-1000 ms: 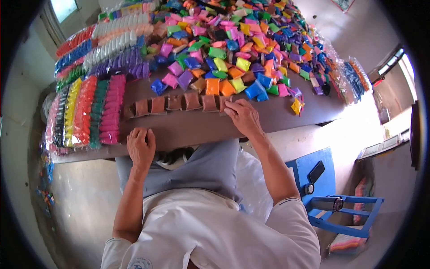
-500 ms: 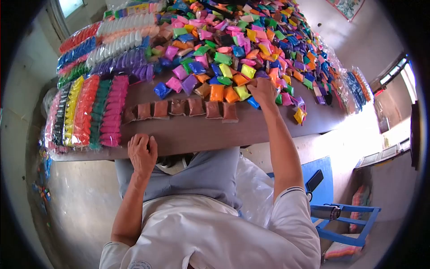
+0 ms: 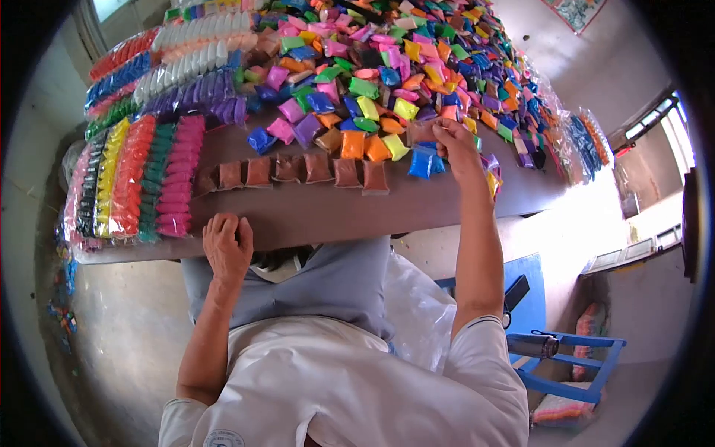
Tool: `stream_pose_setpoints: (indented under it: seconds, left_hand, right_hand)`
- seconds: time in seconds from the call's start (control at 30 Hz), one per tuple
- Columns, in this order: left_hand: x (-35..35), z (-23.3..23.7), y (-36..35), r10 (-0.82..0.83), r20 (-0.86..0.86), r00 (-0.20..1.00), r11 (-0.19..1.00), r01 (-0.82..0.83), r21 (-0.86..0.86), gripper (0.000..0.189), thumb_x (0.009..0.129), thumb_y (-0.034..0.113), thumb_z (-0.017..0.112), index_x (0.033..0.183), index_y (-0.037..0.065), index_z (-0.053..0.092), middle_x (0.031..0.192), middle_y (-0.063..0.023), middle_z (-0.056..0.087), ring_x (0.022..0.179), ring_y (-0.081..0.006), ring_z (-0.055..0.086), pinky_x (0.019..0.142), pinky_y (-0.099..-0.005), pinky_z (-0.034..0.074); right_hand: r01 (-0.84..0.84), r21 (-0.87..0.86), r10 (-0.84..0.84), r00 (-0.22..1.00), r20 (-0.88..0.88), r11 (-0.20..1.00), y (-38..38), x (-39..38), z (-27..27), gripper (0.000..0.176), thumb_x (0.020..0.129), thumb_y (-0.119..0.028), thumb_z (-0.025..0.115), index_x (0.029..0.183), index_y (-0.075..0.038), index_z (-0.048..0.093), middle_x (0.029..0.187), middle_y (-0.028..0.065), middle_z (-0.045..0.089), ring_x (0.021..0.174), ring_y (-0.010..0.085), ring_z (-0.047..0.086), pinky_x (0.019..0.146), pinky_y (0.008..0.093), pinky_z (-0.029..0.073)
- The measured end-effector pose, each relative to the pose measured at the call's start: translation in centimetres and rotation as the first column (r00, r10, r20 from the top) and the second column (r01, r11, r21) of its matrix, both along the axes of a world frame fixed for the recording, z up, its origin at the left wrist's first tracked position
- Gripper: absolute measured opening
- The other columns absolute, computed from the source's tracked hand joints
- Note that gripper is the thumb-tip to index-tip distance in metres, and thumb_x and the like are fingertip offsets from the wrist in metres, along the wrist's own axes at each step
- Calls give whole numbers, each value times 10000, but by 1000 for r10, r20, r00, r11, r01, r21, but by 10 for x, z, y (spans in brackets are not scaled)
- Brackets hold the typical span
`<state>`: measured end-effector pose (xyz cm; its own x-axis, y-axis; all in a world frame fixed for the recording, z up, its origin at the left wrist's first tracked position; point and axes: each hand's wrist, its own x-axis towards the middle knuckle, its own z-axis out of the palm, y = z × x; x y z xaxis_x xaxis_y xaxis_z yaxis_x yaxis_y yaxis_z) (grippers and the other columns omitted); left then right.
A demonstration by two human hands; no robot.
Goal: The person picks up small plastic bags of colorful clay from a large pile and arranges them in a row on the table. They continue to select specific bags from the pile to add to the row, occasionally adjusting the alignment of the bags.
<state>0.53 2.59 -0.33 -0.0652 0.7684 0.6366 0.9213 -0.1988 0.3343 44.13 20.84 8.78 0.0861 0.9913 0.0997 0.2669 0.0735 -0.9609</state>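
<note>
White shirt cloth fills the bottom of the frame, with a grey apron (image 3: pixel 350 287) above it running up to the near edge of the brown worktop (image 3: pixel 335 212). At lower right, well apart from the worktop, stand a blue stool (image 3: pixel 532 294) and a clear plastic bag (image 3: pixel 421 305). The left hand (image 3: pixel 227 249) rests on that near edge at centre left, fingers curled in narrow and holding nothing. It looks like a prop for the body while the other arm stretches out. Just beyond it, across the middle of the frame, lies a row of brown packets (image 3: pixel 298 171), flat and side by side, some touching. The spacing seems to keep one colour together and each piece in plain sight. Right of the row's end, the right hand (image 3: pixel 456 145) reaches to the fringe of the loose pile, its fingertips pinched on a brown packet (image 3: pixel 418 132) by one edge, a grip that suits so small and soft a pouch. Whether the packet is lifted clear of the worktop cannot be told. Two blue packets (image 3: pixel 423 160) lie just below it. Farther up, a heap of mixed packets (image 3: pixel 417 52) in pink, orange, green, yellow and purple spreads to the top of the frame, unsorted and overlapping. At the left edge and upper left, bagged bundles (image 3: pixel 134 179) lie in single-colour strips set close together.
</note>
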Motion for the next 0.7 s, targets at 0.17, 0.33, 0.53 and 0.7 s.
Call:
stream_pose_setpoints:
  seconds: [0.17, 0.33, 0.53, 0.7]
  left_hand:
    - [1, 1, 1, 2, -9, 1000, 1000, -2, 30, 105, 898, 107, 668, 857, 39, 600, 906, -123, 604, 843, -355, 594, 758, -458, 452]
    - [0, -1, 1, 7, -13, 1000, 1000, -7, 27, 110, 903, 116, 669, 859, 41, 602, 912, -119, 604, 846, -347, 596, 761, -455, 451]
    - [-1, -1, 1, 12, -8, 1000, 1000, -12, 17, 115, 903, 119, 669, 857, 38, 602, 923, -117, 611, 853, -349, 597, 764, -456, 452]
    - [1, -2, 2, 11, -7, 1000, 1000, -11, 23, 111, 901, 119, 670, 858, 39, 605, 924, -117, 614, 862, -351, 599, 771, -456, 454]
  right_hand:
    - [-174, -138, 181, 983, 40, 975, -30, 7, 3, 238, 996, -200, 651, 1170, -55, 724, 858, -34, 659, 692, 40, 530, 605, 214, 434]
    - [-331, -161, 368, 855, 365, 930, -45, -12, -24, 219, 957, -202, 692, 1079, -36, 765, 920, -11, 730, 807, 92, 627, 717, 261, 509]
    - [-17, 189, -70, 892, 447, 982, -68, -28, -48, 225, 905, -178, 742, 1072, -29, 756, 1004, 80, 741, 865, 183, 697, 794, 303, 549]
    - [-172, 305, -18, 845, 535, 937, -109, -30, -64, 304, 873, -236, 778, 1131, -79, 752, 1169, 133, 704, 1053, 317, 670, 909, 393, 541]
